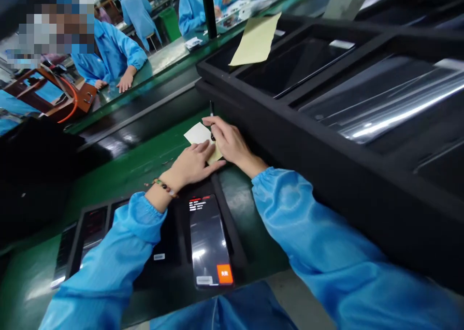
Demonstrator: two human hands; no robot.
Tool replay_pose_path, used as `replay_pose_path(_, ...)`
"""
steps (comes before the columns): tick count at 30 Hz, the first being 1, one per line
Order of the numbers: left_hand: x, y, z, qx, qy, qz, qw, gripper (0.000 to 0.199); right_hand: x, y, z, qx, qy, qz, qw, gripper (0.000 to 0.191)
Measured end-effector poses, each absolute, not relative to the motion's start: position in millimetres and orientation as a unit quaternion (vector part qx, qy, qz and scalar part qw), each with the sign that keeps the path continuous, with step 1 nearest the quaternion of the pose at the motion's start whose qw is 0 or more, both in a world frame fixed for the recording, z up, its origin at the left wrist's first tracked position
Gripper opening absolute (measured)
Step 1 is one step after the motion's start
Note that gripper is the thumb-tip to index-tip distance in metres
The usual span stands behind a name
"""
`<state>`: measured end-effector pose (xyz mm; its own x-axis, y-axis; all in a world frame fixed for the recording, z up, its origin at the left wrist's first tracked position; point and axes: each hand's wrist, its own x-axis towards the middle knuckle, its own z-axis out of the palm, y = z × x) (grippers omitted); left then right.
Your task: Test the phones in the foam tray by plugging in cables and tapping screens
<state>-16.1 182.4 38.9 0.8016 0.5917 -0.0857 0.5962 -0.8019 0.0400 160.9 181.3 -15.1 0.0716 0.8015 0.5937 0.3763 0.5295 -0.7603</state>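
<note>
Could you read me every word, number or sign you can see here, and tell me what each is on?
"失败", in white on the orange square of the lit phone screen.
Red and white lines, screen top: too small to read.
White label, screen bottom: too small.
White sticker, dark panel beside it: too small.
Pale tags, black tray: too blurred.
Paper: no writing discernible.

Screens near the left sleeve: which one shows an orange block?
The screen lying between the person's blue sleeves. The orange block fills its lower right corner; the visible parts of the other screens show none.
</note>
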Motion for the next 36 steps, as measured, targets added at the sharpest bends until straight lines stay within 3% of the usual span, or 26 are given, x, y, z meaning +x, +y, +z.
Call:
replay_pose_path(4, 11, 162, 29, 0.941, 0.329, -0.066, -0.049, 0.080, 159, 178, -15, -0.393, -0.658, 0.246, 0.593, 0.045)
replay_pose_path(8, 4, 169, 28, 0.938, 0.344, -0.035, -0.025, 0.087, 156, 170, -6, -0.402, -0.664, 0.228, 0.588, 0.019)
replay_pose_path(13, -35, 183, 39, 0.912, 0.400, -0.082, 0.037, 0.085, 146, 168, -5, -0.405, -0.583, 0.262, 0.654, 0.052)
replay_pose_path(17, -43, 168, 45, 0.887, 0.447, -0.116, -0.008, 0.100, 131, 175, -18, -0.423, -0.525, 0.332, 0.659, 0.057)
replay_pose_path(22, -34, 144, 48, 0.867, 0.483, -0.112, -0.044, 0.112, 118, 186, -28, -0.465, -0.482, 0.368, 0.645, 0.051)
replay_pose_path(26, -38, 147, 55, 0.871, 0.475, -0.123, -0.024, 0.103, 117, 191, -29, -0.484, -0.499, 0.377, 0.612, 0.041)
replay_pose_path(30, -58, 153, 59, 0.889, 0.442, -0.118, 0.008, 0.084, 118, 191, -33, -0.486, -0.504, 0.406, 0.587, 0.044)
replay_pose_path(36, -86, 138, 39, 0.888, 0.451, -0.077, 0.037, 0.090, 122, 188, -36, -0.491, -0.512, 0.424, 0.563, 0.046)
